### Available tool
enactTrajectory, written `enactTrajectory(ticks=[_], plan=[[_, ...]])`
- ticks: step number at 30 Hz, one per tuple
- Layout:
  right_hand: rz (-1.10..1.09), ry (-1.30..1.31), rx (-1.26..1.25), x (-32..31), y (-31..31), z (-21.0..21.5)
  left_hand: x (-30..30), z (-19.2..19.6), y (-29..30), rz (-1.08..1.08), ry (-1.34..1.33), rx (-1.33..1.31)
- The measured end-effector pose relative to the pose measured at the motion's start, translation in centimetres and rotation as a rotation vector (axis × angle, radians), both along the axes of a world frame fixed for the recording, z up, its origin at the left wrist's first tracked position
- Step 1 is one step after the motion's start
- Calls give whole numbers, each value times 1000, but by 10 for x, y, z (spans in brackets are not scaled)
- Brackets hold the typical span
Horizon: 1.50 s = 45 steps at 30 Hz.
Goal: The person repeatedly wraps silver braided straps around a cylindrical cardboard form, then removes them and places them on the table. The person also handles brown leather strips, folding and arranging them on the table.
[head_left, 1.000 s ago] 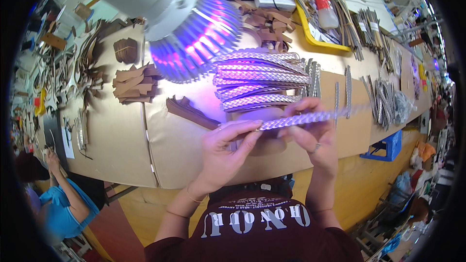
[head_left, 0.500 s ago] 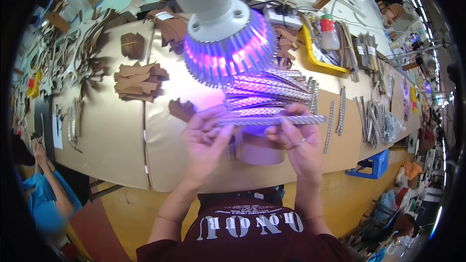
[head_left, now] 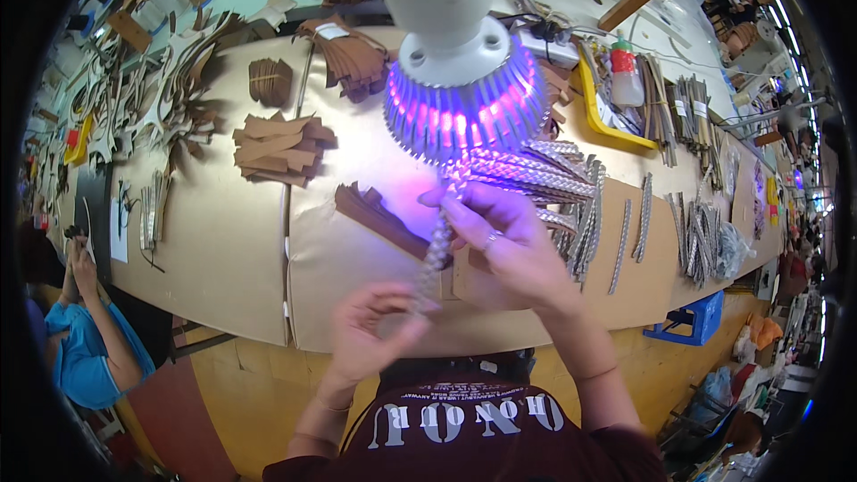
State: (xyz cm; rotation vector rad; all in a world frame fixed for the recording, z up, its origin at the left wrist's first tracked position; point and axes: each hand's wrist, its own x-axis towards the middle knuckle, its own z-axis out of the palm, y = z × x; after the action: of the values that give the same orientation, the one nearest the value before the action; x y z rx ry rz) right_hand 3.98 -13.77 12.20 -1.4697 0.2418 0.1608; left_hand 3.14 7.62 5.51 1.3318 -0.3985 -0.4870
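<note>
A grey braided strap (head_left: 437,254) runs slantwise between my two hands, its far end close under the lamp. My right hand (head_left: 509,241), with a ring on one finger, pinches the strap near its upper part. Lower down, the fingers of my left hand (head_left: 375,326) curl around the near end, slightly blurred. More braided straps (head_left: 544,178) lie fanned out on the table to the right of the lamp, partly behind my right hand. A stack of brown strips (head_left: 379,219) rests just left of the held strap.
A lamp with a ribbed, purple-glowing head (head_left: 469,103) hangs over the table. Brown cut pieces (head_left: 284,147) are piled at the left. A yellow tray (head_left: 603,116) and a red-topped bottle (head_left: 625,80) stand back right. Another person (head_left: 94,339) sits far left.
The strap has swung from level to steeply slanted. My right hand has moved left and up toward the lamp; my left hand has come down nearer me. The whole view has shifted slightly.
</note>
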Motion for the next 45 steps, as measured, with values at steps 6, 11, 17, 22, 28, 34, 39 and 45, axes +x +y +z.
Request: enactTrajectory(ticks=[6,11,17,22,28,34,39,45], plan=[[56,-293,-513,-48,-34,33,-18,-16,-30,-32,-510,209],[96,-251,-669,-65,-40,66,-25,-34,-49,146,-697,333],[280,8,-1199,-52,-12,49,-34,-42,-61,137,-680,407],[144,99,-1096,-47,5,29,-42,-55,-66,181,-704,404],[30,116,-1016,-45,14,11,-49,-62,-68,196,-689,421],[3,178,-964,-44,12,8,-48,-62,-67,205,-702,423],[-20,192,-923,-43,11,6,-49,-61,-67,205,-692,424],[-69,193,-870,-46,10,2,-49,-63,-67,191,-676,416]])
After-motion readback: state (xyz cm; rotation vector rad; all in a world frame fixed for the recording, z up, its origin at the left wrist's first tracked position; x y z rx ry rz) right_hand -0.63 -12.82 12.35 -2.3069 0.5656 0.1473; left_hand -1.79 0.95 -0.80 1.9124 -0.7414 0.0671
